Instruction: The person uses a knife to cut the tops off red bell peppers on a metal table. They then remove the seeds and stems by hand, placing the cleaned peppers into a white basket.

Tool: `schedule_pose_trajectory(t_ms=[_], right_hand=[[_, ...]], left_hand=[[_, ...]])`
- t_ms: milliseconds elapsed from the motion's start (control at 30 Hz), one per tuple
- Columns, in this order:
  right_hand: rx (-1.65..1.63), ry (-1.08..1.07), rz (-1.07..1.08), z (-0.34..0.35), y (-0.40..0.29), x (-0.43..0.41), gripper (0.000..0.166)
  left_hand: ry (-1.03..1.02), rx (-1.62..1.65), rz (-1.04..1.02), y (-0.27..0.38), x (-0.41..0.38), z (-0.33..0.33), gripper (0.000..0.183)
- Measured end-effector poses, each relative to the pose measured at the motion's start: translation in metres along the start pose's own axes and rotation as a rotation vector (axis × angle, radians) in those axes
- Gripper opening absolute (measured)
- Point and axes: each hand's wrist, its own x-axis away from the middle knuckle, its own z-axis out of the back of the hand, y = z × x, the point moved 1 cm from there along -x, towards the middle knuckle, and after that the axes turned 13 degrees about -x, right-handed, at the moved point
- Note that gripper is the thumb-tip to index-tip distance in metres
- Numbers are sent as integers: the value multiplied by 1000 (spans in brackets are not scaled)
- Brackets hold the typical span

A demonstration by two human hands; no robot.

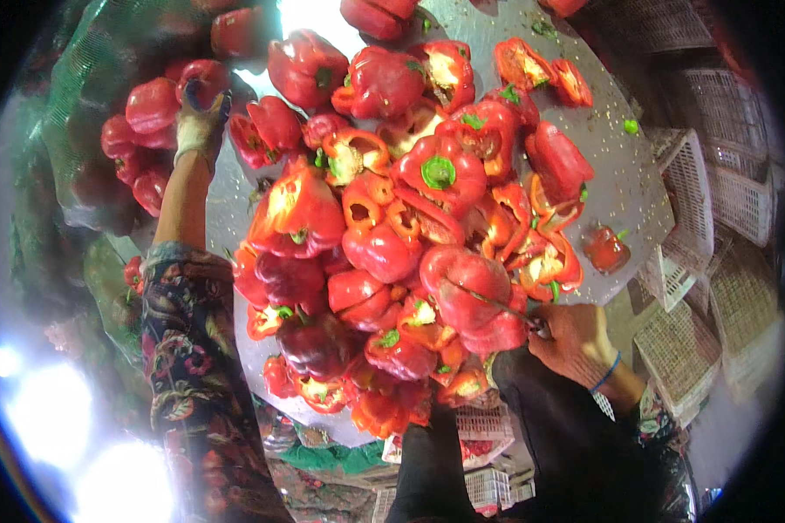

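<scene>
My left hand [200, 124], in a pale glove with dark blue fingertips, reaches to the far left and has its fingers on a whole red bell pepper [203, 77]. My right hand [572, 343], with a blue band at the wrist, grips a knife [540, 325] at the near right of the pile. Its thin blade lies across a large red bell pepper [464, 278]; whether it cuts in, I cannot tell. Between my hands spreads a heap of whole and cut red bell peppers [379, 252], some showing pale seed cores and green stems.
The heap lies on a round metal table [634, 196] strewn with seeds. A green mesh sack [72, 144] stands at the left, beside more whole peppers [152, 104]. White plastic crates [687, 189] stand on the right, and another crate [484, 425] sits below the table's near edge.
</scene>
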Motion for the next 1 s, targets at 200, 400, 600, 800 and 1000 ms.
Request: schedule_pose_trajectory(t_ms=[200,400,600,800,1000], right_hand=[[-14,-4,-33,-1,-32,2,18],[135,-95,-54,-2,-41,1,20],[-439,-351,-271,19,7,-38,17],[-558,-508,-570,28,16,-50,16],[-116,-53,36,60,8,-10,26]], left_hand=[[78,727,-87,175,243,102,64],[-74,509,-66,227,339,65,76],[-87,638,-116,217,331,34,65],[-239,815,-238,165,329,28,57],[-182,718,-151,145,307,88,69]])
